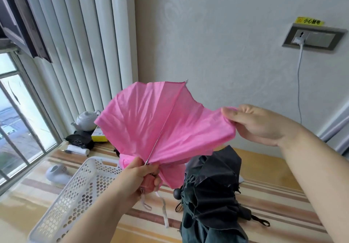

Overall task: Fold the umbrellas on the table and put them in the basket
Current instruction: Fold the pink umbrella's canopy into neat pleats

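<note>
A pink umbrella is held up over the table, its canopy loose and fanned out. My left hand grips its pink handle near the lower middle, a white strap dangling below. My right hand pinches the canopy's edge and holds it out to the right. A white perforated basket stands on the table at lower left, beneath my left arm. Dark umbrellas lie unfolded and crumpled on the table at lower right.
The table has a striped yellow cover. At its far left are a white teapot, a yellow box, a black bag, a white roll and a white device. A window is left; a wall socket with a cable is upper right.
</note>
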{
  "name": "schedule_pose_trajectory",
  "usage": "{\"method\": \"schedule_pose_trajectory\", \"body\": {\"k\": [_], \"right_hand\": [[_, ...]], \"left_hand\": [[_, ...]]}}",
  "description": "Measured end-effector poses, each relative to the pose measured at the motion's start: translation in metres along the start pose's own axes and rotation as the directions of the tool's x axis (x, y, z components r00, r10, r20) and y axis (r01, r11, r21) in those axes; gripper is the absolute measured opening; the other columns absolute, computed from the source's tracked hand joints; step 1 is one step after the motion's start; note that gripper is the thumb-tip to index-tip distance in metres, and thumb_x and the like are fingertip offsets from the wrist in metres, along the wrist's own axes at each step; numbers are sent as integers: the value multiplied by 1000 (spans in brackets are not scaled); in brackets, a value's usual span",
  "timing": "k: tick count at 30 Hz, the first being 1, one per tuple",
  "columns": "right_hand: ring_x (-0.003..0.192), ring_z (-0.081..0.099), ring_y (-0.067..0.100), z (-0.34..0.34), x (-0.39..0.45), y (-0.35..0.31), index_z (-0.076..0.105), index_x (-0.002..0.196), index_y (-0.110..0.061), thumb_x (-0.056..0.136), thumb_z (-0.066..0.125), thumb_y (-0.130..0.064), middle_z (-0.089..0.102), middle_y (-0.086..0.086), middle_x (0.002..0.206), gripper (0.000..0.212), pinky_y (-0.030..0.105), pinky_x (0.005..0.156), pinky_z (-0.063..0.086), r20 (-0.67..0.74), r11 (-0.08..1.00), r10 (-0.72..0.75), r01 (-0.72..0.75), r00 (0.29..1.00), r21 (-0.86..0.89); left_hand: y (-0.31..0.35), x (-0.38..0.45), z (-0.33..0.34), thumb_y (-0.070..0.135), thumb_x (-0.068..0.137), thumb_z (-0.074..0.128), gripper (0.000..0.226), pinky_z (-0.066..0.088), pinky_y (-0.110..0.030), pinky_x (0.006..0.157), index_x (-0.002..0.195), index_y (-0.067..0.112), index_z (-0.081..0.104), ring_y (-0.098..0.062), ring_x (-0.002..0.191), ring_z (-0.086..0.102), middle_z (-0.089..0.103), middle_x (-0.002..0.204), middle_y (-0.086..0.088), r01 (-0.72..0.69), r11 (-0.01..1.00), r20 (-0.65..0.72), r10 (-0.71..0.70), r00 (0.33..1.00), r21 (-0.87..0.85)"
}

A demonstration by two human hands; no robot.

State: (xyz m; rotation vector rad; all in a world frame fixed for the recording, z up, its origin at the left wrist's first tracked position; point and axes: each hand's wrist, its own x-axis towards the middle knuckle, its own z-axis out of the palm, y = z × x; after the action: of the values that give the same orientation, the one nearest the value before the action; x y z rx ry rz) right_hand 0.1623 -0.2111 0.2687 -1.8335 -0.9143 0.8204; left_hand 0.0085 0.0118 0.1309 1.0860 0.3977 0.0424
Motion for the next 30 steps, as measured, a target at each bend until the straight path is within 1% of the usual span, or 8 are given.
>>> {"method": "schedule_pose_trajectory", "body": {"k": [4, 7, 10, 16, 20, 24, 28, 30], "right_hand": [[66, 50, -9, 9, 8, -11, 49, 58, -32, 71, 55, -59, 52, -25, 66, 31, 18, 82, 38, -43, 946, 79, -88, 996, -310], [53, 33, 4, 8, 2, -10, 43, 49, -28, 76, 72, -50, 33, -17, 55, 46, 19, 58, 30, 99, 945, 101, -64, 990, -320], [62, 46, 8, 7, 0, -10, 58, 66, -19, 86, 62, -42, 50, -7, 66, 31, 15, 66, 41, 156, 997, 77, -77, 985, -7], [85, 62, 22, 8, 15, -15, 61, 90, 4, 73, 47, -64, 65, 14, 86, 72, 37, 106, 41, -185, 966, 106, -145, 977, -212], [121, 54, 4, 8, 10, -14, 64, 110, 7, 75, 45, -61, 73, -19, 98, 80, 35, 117, 25, -175, 957, 195, -226, 965, -182], [100, 56, -14, 14, 9, -11, 77, 77, -27, 83, 44, -50, 71, -6, 111, 41, 21, 108, 31, -198, 976, 167, -190, 966, -104], [102, 67, 12, 13, 8, -8, 73, 89, -12, 77, 47, -54, 70, 17, 108, 51, 5, 73, 45, -251, 984, 123, -151, 960, -94], [98, 69, 17, 13, 6, -7, 70, 93, -9, 79, 48, -50, 74, 9, 97, 49, 10, 78, 45, -244, 991, 116, -127, 963, -30]], "left_hand": [[-2, 2, 3, -3, 81, 62, 26, 37, -28, 47, 94, 6, 41, -21, 46, 49, 49, 60, -8, 15, 1000, 11, -15, 1000, 14], [-1, 2, 3, -3, 79, 61, 23, 40, -28, 44, 92, 4, 42, -21, 47, 46, 49, 60, -8, 26, 999, 41, -25, 999, -33], [-2, 2, 3, -10, 86, 50, 17, 39, -29, 45, 93, 5, 43, -21, 48, 46, 49, 61, -9, 22, 1000, 40, -22, 999, -16], [-3, -1, 16, -6, 85, 57, 20, 39, -29, 45, 90, 5, 41, -21, 48, 47, 50, 63, -10, 14, 999, 88, -17, 996, 35], [0, -5, 17, 20, 71, 75, 41, 40, -27, 44, 90, 4, 42, -19, 48, 45, 46, 62, -10, -24, 999, 147, 21, 989, 23], [3, -7, 23, 65, 70, 64, 64, 39, -26, 46, 82, 5, 48, -17, 48, 43, 47, 60, -7, -15, 1000, 157, 16, 987, -5], [6, -9, 31, 55, 84, 46, 52, 42, -26, 43, 93, 4, 47, -18, 45, 47, 49, 60, -10, -16, 999, 106, 21, 994, -48], [6, -11, 33, 45, 92, 42, 42, 40, -23, 40, 94, 3, 46, -19, 41, 48, 48, 57, -12, -26, 999, 66, 28, 997, -27]]}}
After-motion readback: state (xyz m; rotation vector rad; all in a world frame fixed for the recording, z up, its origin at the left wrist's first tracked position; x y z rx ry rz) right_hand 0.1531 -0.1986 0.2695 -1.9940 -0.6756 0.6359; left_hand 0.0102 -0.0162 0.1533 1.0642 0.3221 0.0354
